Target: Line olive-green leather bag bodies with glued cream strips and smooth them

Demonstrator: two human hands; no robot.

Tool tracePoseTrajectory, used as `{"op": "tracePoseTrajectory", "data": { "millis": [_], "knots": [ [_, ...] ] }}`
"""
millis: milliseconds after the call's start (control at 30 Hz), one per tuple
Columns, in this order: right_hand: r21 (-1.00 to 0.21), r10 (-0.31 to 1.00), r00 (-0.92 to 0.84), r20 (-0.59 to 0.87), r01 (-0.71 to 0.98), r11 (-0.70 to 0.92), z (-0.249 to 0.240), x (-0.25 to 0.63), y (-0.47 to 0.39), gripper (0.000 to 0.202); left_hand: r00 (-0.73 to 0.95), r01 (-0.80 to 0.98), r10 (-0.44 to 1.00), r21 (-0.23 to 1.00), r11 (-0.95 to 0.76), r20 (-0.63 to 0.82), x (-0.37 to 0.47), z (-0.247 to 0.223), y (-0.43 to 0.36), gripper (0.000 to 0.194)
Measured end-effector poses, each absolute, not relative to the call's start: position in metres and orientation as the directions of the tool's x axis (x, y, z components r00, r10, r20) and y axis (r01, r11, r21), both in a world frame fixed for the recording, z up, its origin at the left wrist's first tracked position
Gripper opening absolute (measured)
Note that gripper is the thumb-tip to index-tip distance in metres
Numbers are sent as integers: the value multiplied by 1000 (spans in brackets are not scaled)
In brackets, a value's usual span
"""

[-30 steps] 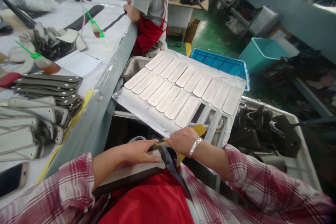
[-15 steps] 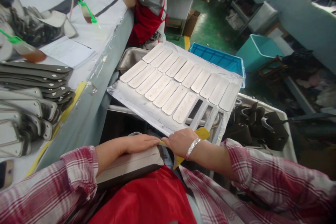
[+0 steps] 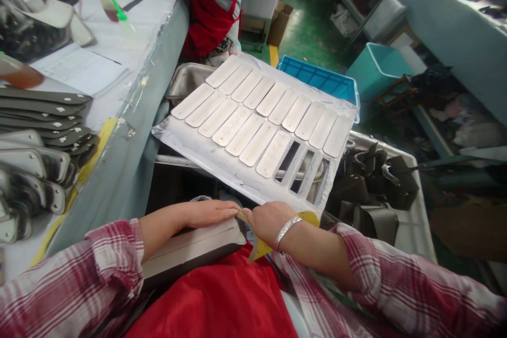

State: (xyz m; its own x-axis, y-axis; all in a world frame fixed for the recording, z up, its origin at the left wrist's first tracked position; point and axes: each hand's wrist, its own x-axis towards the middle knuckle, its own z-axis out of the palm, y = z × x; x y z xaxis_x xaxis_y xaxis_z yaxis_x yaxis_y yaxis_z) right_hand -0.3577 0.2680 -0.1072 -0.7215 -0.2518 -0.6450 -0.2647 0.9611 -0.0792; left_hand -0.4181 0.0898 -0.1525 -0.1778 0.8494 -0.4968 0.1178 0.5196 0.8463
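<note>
My left hand [image 3: 212,213] lies flat, fingers stretched together, along a long pale-topped piece with dark sides [image 3: 194,245] at my lap. Its fingertips reach the far end of that piece, close to my right thumb. My right hand [image 3: 267,220] is closed round a yellow sheet-like strip [image 3: 259,250], which shows below the palm and again behind the wrist. The strip's exact kind is unclear. Beyond my hands, a white slotted board [image 3: 222,169] holds two rows of pale rounded rectangular pieces [image 3: 233,128]. Several slots at its near right corner show through.
On the left table [image 3: 138,90] are stacked dark strips [image 3: 43,108], pale rounded parts [image 3: 31,156] and a green-tipped bottle [image 3: 106,2]. A co-worker in a red apron [image 3: 209,24] is ahead. A bin of dark pieces [image 3: 372,185] and a blue crate [image 3: 320,79] stand right.
The view has shifted a little, so the table and board sit further left and higher. Both hands keep nearly the same pose; the yellow strip's lower end has moved slightly left and down.
</note>
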Motion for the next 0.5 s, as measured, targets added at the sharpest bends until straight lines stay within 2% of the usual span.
{"op": "tracePoseTrajectory", "data": {
  "millis": [233,367,500],
  "knots": [
    [-52,-322,-698,-640,-379,924,-105,-378,270,59,-207,123,843,841,526,-497,-418,-152,87,50],
    [-51,-263,-731,-630,-299,953,-108,-360,269,59,-186,116,867,866,487,-463,-415,-148,91,46],
    [-89,-287,-767,-575,-290,953,-108,-344,265,53,-187,118,845,842,526,-501,-416,-144,91,49]
  ]
}}
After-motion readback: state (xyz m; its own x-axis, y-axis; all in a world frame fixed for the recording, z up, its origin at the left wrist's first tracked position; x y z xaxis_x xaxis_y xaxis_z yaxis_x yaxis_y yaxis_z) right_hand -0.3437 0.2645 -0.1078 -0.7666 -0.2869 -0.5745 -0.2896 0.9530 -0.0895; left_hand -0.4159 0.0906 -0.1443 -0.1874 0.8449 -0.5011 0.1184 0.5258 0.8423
